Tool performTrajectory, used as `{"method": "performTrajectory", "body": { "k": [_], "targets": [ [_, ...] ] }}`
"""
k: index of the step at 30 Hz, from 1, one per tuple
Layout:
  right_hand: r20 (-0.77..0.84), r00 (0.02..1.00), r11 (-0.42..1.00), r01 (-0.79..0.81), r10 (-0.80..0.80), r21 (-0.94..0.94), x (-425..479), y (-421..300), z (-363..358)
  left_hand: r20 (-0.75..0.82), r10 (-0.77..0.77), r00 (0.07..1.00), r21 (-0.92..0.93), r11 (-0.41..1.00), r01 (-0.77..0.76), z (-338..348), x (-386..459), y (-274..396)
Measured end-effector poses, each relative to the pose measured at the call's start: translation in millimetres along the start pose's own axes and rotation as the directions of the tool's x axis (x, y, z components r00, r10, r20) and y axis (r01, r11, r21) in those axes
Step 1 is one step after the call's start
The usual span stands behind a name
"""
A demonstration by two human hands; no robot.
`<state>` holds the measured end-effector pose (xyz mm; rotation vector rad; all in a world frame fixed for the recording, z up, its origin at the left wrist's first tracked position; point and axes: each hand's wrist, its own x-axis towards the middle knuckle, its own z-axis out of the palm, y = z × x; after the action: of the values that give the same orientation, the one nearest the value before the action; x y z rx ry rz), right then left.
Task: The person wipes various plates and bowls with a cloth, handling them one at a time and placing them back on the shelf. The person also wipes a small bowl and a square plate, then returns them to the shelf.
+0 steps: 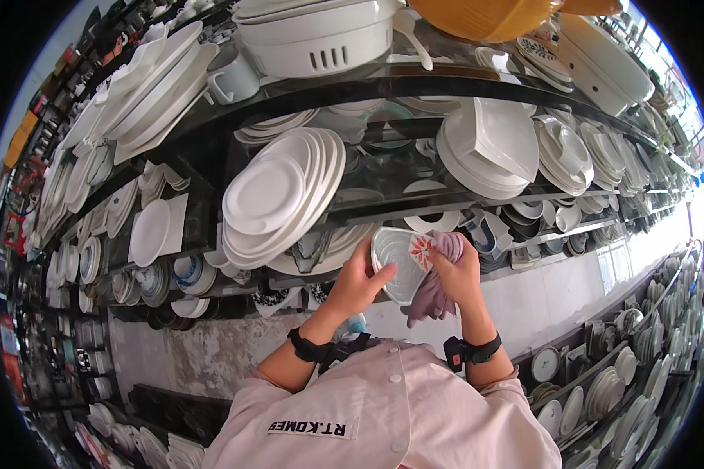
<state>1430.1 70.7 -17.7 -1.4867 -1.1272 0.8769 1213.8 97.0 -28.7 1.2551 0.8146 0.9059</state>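
Note:
Between both hands I hold a grey-glazed ceramic dish (400,281) with a white corner that bears a red leaf pattern. My left hand (361,277) grips its left rim, the thumb lying across the inner face. At the right rim, my right hand (456,267) pinches a mauve cloth (434,299) against the dish, its thumb beside the red pattern. The cloth hangs down below the right hand. Fingers behind the dish are hidden.
A stack of white oval plates (264,196) leans on the shelf just ahead-left. Right of it are large white dishes (487,152). Above stand a white slotted tub (322,44), a grey mug (233,76) and an orange vessel (487,17). More plate racks (604,390) line the right rear.

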Motion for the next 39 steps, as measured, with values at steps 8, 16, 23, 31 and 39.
{"method": "performTrajectory", "body": {
  "k": [8, 16, 23, 31, 39],
  "targets": [
    [-0.103, 0.986, 0.989, -0.118, 0.127, 0.089, 53.7, 36.2, 51.4, 0.121, 0.070, 0.990, 0.341, 0.934, -0.108, -74.8, 54.5, -8.8],
    [-0.177, 0.973, 0.987, -0.135, 0.149, 0.089, 95.8, 65.9, 57.2, 0.150, 0.003, 0.989, 0.464, 0.883, -0.073, -76.4, 109.5, -35.2],
    [-0.034, 0.977, 0.973, -0.207, 0.211, 0.100, 153.7, 86.7, 39.0, 0.001, -0.086, 0.996, 0.475, 0.877, 0.075, -60.4, 149.2, -47.9],
    [0.082, 0.974, 0.976, -0.205, 0.211, -0.080, 210.8, 127.8, 26.0, -0.110, -0.101, 0.989, 0.435, 0.890, 0.139, -47.9, 185.2, -75.0],
    [0.124, 0.976, 0.973, -0.155, 0.178, -0.172, 237.8, 134.1, 29.1, -0.201, -0.085, 0.976, 0.500, 0.848, 0.177, -46.6, 203.8, -77.9]
  ]
}}
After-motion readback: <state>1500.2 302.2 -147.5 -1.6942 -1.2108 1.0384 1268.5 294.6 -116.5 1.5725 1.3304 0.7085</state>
